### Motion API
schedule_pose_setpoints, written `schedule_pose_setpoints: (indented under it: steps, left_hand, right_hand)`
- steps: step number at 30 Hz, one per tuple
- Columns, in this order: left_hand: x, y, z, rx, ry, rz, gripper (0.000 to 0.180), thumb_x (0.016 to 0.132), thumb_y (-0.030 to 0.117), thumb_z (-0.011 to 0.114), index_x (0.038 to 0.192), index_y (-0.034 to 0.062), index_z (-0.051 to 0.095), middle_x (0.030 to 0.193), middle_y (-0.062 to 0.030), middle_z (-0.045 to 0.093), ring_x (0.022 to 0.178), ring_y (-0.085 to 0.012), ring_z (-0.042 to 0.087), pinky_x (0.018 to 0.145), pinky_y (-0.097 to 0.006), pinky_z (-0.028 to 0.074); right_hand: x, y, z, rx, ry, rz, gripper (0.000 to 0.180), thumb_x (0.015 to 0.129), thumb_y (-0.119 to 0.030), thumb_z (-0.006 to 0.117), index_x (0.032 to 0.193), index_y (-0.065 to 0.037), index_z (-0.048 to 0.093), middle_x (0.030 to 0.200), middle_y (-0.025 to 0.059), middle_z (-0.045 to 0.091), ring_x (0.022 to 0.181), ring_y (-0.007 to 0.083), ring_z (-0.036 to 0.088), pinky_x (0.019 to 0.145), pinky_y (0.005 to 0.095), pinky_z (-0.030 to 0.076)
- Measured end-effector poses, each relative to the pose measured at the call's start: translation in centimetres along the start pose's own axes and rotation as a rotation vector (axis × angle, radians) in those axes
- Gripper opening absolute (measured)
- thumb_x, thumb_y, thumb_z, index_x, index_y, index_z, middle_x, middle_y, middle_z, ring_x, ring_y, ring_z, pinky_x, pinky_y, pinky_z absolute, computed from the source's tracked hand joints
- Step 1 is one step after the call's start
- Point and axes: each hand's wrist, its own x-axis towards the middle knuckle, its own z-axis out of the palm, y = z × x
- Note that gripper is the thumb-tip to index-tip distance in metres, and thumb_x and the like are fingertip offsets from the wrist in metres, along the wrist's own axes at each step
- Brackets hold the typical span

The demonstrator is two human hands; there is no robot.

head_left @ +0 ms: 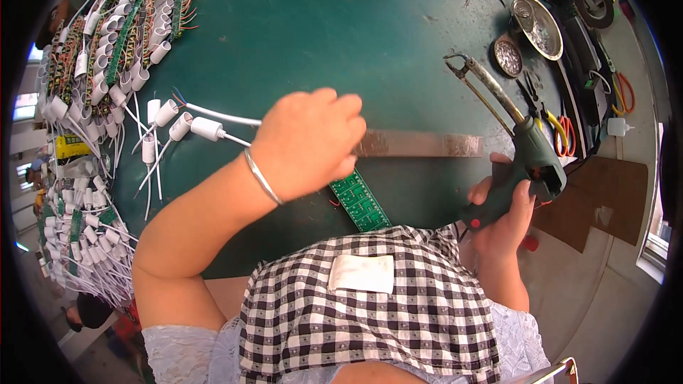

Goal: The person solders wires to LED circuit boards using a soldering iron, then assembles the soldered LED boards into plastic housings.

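1. The left hand [309,144] hangs over the middle of the green table [320,21], back of the hand turned up, a thin metal bangle [262,178] on the wrist.
2. Its fingers [341,110] are curled down and drawn close together, not spread. The fingertips are hidden under the hand, so what they pinch cannot be told for certain; they seem to press on the near end of the green circuit board [361,203].
3. That circuit board is a narrow strip that comes out from beneath the hand and runs toward the person's chest, lying flat on the table.
4. A bare metal strip [420,144] lies across the table just right of the left hand, one end meeting the knuckles.
5. The right hand [506,206] is wrapped firmly round the dark handle of a soldering gun [512,135]; the fingers are closed tight on the grip, thumb side toward the body.
6. The gun's long metal tip points up and away, toward the far side of the table, above the metal strip and apart from the circuit board.
7. White sockets with wires [186,125] lie loose left of the left hand, and a dense heap of them [107,43] fills the far left.
8. A round metal tin [508,57] and a shiny dish [538,25] sit beyond the gun's tip; orange-handled pliers [565,135] lie just right of it.
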Motion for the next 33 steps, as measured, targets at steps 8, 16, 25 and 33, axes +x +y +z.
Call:
schedule_pose_setpoints:
  steps: [8, 16, 25, 33]
  left_hand:
    - [5.8, -4.5, 0.2, 0.081, -0.053, -0.020, 0.041, 0.067, 0.022, 0.076, 0.105, 0.0125, 0.065, 0.098, -0.0013, 0.058, 0.085, -0.0222, 0.061, 0.070, -0.036, 0.052]
    - [-0.7, 0.4, -0.4, 0.013, -0.320, 0.362, 0.034, 0.065, 0.029, 0.076, 0.086, 0.0102, 0.059, 0.087, -0.0017, 0.055, 0.083, -0.0199, 0.058, 0.066, -0.033, 0.052]
    - [-3.2, -1.6, -5.0, -0.913, 0.102, -0.778, 0.081, 0.079, 0.038, 0.073, 0.133, -0.0080, 0.033, 0.065, -0.0062, 0.058, 0.053, -0.0086, 0.055, 0.045, -0.023, 0.043]
    - [-7.2, 0.1, 2.1, -0.864, -0.028, -0.884, 0.092, 0.084, 0.038, 0.068, 0.149, 0.0061, 0.011, 0.078, -0.0108, 0.065, 0.055, -0.0184, 0.058, 0.050, -0.031, 0.046]
  right_hand:
    - [0.1, 0.3, -0.9, 0.081, -0.005, -0.049, 0.047, 0.096, -0.030, 0.050, 0.128, 0.002, 0.037, 0.120, 0.0232, 0.053, 0.064, 0.0213, 0.060, 0.061, 0.0389, 0.052]
    - [0.4, 0.5, -0.5, 0.074, -0.025, -0.050, 0.047, 0.096, -0.031, 0.050, 0.129, 0.001, 0.037, 0.120, 0.0231, 0.053, 0.064, 0.0211, 0.060, 0.061, 0.0385, 0.052]
    - [-0.5, 0.0, -0.5, 0.061, 0.005, -0.096, 0.050, 0.096, -0.031, 0.050, 0.131, 0.001, 0.034, 0.119, 0.0221, 0.054, 0.063, 0.0199, 0.059, 0.059, 0.0371, 0.051]
    - [-0.8, 0.1, -0.6, 0.097, -0.066, -0.082, 0.049, 0.097, -0.031, 0.049, 0.132, 0.000, 0.033, 0.119, 0.0217, 0.054, 0.063, 0.0199, 0.059, 0.059, 0.0377, 0.050]
